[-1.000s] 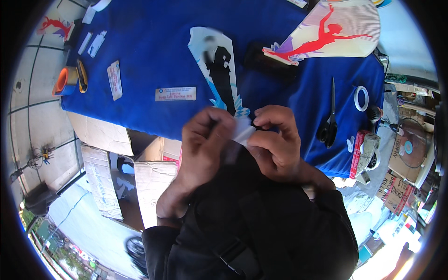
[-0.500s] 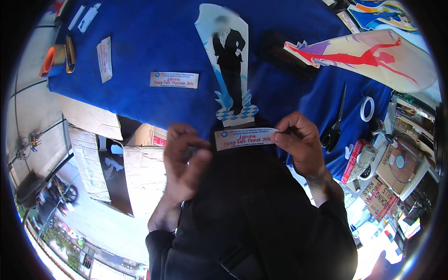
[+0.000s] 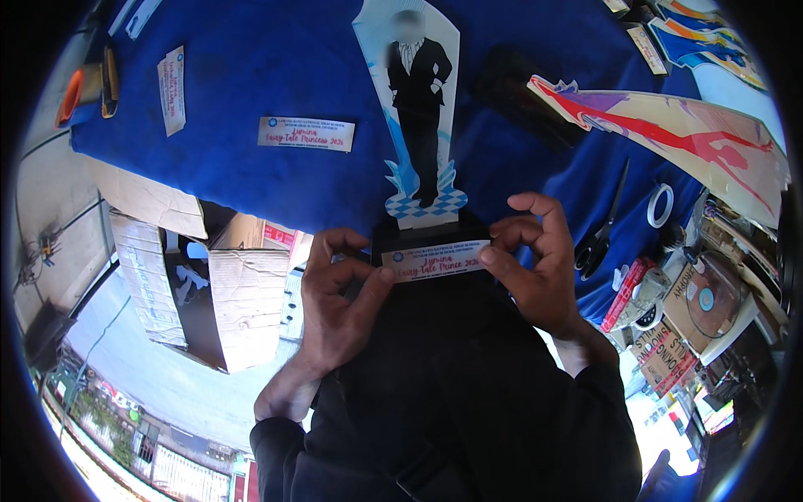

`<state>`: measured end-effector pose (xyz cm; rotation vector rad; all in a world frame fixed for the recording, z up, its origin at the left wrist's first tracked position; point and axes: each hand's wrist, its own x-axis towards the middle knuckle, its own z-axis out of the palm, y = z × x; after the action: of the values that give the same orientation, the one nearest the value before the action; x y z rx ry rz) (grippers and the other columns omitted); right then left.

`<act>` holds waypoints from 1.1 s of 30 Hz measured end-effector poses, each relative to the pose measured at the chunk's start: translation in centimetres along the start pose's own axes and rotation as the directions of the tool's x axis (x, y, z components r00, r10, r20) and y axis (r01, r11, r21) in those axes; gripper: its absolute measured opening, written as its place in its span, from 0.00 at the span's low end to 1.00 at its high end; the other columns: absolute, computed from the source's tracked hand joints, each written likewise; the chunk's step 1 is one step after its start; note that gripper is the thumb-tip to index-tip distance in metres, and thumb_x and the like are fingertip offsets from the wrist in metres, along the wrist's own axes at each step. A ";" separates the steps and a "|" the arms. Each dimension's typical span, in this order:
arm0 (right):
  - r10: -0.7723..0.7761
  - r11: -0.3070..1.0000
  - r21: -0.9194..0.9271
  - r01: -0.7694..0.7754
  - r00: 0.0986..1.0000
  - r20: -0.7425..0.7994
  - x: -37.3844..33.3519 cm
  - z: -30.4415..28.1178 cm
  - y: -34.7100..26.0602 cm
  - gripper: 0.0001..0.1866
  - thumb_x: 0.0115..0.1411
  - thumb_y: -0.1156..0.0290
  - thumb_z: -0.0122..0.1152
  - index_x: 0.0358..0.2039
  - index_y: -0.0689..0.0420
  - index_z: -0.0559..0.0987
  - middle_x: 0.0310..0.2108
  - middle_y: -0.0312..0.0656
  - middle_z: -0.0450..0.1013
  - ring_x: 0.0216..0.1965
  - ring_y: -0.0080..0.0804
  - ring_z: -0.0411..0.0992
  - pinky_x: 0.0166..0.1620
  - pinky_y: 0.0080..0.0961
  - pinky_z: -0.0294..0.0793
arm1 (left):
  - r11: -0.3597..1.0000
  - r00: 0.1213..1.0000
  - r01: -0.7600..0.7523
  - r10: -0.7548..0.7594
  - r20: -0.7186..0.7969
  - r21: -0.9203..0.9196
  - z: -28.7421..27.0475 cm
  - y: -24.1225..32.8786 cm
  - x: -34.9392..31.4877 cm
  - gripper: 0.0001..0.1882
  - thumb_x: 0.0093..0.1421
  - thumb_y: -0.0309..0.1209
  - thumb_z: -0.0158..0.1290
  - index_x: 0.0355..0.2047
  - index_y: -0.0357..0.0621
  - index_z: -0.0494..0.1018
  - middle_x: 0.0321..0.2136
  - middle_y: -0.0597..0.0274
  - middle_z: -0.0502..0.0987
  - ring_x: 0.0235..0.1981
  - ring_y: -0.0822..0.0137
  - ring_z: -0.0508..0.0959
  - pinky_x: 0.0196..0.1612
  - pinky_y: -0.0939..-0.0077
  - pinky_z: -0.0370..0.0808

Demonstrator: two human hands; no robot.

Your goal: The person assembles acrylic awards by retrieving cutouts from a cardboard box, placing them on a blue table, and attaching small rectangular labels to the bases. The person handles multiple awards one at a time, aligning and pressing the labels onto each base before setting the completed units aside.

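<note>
A white label strip (image 3: 437, 261) with red and blue lettering lies against the front of the black base (image 3: 422, 234) of a standing trophy. The trophy's white panel (image 3: 418, 134) shows a figure in a black suit above a blue checkered floor. My left hand (image 3: 339, 293) is closed, its thumb pressing the strip's left end and its fingers bent by the base. At the strip's right end sits the thumb of my right hand (image 3: 535, 268); its fingers curl over the base's right side, the index finger raised.
Two more label strips, one flat (image 3: 306, 134) and one turned upright (image 3: 172, 90), lie on the blue cloth (image 3: 226, 184). To the right are another cut-out panel (image 3: 669, 138), black scissors (image 3: 598, 243) and a tape roll (image 3: 661, 206). An opened cardboard box (image 3: 247, 293) stands left.
My left hand has moved right and up to the strip's left end, its fingers now at the base. My right thumb stays on the right end while its index finger has lifted. The view has shifted slightly.
</note>
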<state>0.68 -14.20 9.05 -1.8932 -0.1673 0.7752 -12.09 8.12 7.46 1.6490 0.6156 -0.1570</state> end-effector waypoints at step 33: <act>0.150 0.988 -0.024 -0.150 0.989 0.017 1.5 -0.4 0.3 0.29 0.51 0.81 0.73 0.50 0.61 0.66 0.19 0.37 0.74 0.28 0.22 0.77 0.39 0.22 0.72 | 0.997 0.999 0.028 -0.030 0.022 0.079 -0.1 0.7 0.9 0.09 0.55 0.24 0.65 0.21 0.33 0.78 0.41 0.54 0.73 0.43 0.62 0.75 0.43 0.69 0.71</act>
<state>2.06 -13.94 8.24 -1.9372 -0.0456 0.8957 -11.04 8.46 7.70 1.7122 0.6225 -0.2233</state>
